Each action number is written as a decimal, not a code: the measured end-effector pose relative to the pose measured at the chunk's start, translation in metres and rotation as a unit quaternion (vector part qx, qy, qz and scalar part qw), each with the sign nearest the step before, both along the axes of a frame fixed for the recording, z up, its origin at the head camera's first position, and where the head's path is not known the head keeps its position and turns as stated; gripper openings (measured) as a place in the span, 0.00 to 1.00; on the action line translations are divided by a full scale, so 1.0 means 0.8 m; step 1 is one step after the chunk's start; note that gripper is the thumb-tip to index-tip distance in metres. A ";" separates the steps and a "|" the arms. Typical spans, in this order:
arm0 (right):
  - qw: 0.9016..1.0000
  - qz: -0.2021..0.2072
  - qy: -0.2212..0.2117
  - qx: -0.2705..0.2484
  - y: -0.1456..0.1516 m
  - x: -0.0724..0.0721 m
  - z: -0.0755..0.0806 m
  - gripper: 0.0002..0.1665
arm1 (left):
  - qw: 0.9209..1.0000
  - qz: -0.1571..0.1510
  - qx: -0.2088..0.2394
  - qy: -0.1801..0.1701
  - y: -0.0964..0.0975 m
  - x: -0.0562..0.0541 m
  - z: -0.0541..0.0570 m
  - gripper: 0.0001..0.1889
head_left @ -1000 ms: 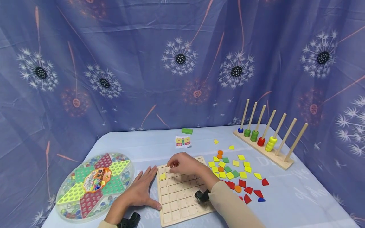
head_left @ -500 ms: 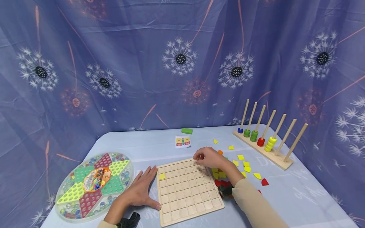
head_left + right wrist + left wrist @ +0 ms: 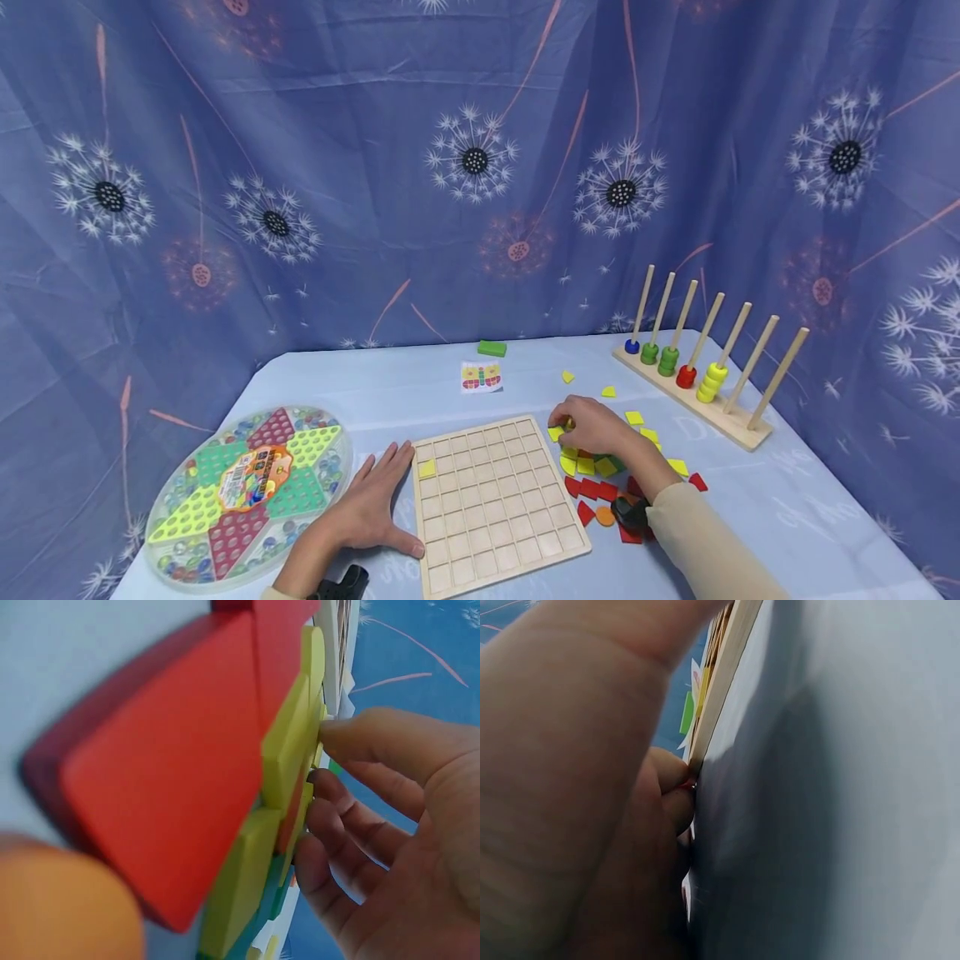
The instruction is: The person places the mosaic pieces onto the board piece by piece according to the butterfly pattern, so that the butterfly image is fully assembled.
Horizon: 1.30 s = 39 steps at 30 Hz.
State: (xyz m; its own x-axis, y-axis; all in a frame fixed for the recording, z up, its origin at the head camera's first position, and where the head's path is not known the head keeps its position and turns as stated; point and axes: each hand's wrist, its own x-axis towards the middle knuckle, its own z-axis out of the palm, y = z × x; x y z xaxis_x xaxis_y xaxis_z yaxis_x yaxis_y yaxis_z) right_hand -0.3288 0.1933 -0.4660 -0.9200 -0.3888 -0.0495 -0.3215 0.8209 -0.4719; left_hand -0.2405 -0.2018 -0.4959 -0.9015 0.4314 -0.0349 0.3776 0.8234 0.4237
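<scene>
My left hand [image 3: 367, 508] lies spread on the table, fingers straight, its thumb and fingertips along the left edge of a wooden grid board [image 3: 495, 500]. One yellow square tile [image 3: 427, 468] sits in a cell near the board's upper left corner. Right of the board, my right hand [image 3: 600, 429] reaches down into a cluster of yellow tiles [image 3: 585, 465], fingers loosely bent. In the right wrist view the thumb [image 3: 341, 739] and fingertips are at the yellow pieces [image 3: 292, 731], a gap between them; no piece is plainly gripped. Part of the cluster is hidden under this hand.
Red pieces [image 3: 588, 488] and an orange disc [image 3: 605, 516] lie nearer me. A pattern card [image 3: 482, 377] and a green block [image 3: 492, 348] are behind the board. A marble board [image 3: 251, 492] stands left, a wooden peg stand [image 3: 693, 396] with coloured beads at the back right.
My right hand has moved right, from above the upper left of the board, off its edge and down to the yellow tiles. The left hand has stayed in place.
</scene>
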 end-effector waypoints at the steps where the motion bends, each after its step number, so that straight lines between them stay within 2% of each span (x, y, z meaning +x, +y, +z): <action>1: 1.000 -0.001 0.000 0.000 0.000 0.000 0.001 0.13 | 1.000 0.001 0.000 0.000 0.000 0.000 0.000 0.78; 7: 1.000 -0.014 -0.016 0.009 -0.004 0.000 0.007 0.14 | 1.000 0.010 -0.004 -0.008 -0.001 -0.002 -0.003 0.78; 13: 1.000 -0.014 -0.005 0.013 -0.002 0.000 0.006 0.11 | 1.000 0.015 -0.011 -0.004 0.001 -0.003 -0.002 0.79; 23: 1.000 0.000 0.006 -0.013 -0.002 0.000 0.005 0.12 | 1.000 0.010 -0.001 -0.004 0.001 -0.002 -0.001 0.78; 31: 0.997 0.036 0.028 -0.056 -0.006 0.001 0.009 0.13 | 1.000 0.007 0.002 0.001 0.001 -0.002 -0.002 0.79; 39: 0.995 0.073 0.031 -0.066 -0.022 0.001 0.010 0.15 | 1.000 0.005 0.006 0.000 0.001 0.000 0.000 0.78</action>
State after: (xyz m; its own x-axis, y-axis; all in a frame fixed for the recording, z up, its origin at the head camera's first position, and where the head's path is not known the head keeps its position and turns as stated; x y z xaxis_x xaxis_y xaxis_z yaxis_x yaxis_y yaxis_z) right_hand -0.3280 0.1754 -0.4577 -0.8534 -0.5170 0.0670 -0.4644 0.6955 -0.5483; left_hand -0.2409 -0.2008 -0.4963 -0.9057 0.4229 -0.0297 0.3695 0.8219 0.4336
